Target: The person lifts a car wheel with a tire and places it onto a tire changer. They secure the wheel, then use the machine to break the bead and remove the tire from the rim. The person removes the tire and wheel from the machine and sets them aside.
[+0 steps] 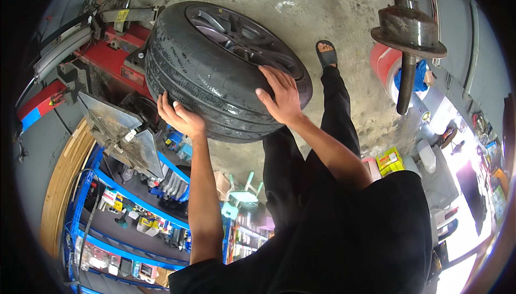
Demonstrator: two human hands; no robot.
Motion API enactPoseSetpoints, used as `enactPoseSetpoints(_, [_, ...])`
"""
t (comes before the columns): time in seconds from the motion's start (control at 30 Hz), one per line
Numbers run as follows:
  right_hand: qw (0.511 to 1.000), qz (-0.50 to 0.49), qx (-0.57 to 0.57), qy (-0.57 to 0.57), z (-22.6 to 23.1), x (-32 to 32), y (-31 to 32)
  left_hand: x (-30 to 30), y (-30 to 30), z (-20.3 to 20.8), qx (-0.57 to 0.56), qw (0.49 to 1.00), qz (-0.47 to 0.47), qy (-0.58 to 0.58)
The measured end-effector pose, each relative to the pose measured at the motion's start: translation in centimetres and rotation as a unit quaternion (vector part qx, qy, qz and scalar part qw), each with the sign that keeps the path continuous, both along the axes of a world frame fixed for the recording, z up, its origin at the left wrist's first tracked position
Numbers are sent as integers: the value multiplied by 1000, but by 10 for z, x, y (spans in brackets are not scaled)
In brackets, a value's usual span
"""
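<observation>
A large black car tyre point(199, 73) mounted on a dark spoked wheel rim point(244, 36) stands tilted in front of me, its rim facing up and away. My left hand point(181, 117) lies against the tread at the near left, fingers spread and partly bent. On the sidewall at the right rests my right hand point(280, 94), its fingers stretched toward the rim's edge. Neither hand wraps round anything. The tyre's near side touches or almost touches my leg; exact contact is hard to tell. Wet-looking patches shine on the tread.
Left of the tyre is a red machine frame point(105, 60) with a metal plate point(121, 133) below it. Blue shelving point(134, 213) holds tools and boxes. A threaded metal shaft with a flange point(408, 30) hangs at upper right. My sandalled foot point(326, 53) is on the concrete floor point(344, 4).
</observation>
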State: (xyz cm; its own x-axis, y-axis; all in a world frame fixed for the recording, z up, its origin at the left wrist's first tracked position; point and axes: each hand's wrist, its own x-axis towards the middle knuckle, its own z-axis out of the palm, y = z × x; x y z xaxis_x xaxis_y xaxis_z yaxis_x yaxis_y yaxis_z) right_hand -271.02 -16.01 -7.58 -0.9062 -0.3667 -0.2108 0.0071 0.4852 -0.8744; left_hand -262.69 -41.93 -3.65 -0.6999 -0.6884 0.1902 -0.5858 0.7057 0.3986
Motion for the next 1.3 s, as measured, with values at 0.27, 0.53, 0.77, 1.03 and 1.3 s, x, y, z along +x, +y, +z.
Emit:
enactPoseSetpoints(0.27, [942, -270, -164, -108, -21, -76, -18, 0, 0, 0, -19, 1000, 0, -19])
enactPoseSetpoints(0.53, [948, 273, -109, 120, 19, -149, -297, 4, -4, -1, -11, 999, 9, -32])
enactPoseSetpoints(0.77, [892, 366, 122, 235, -26, -115, -401, 6, -1, -1, 22, 999, 32, -35])
enactPoseSetpoints(1.03, [818, 434, 87, 368, -14, -197, -438, 14, -16, 1, 36, 999, 16, -36])
enactPoseSetpoints(1.3, [876, 294, 123, 362, 3, -349, -448, 0, -32, 1, 47, 998, 26, -37])
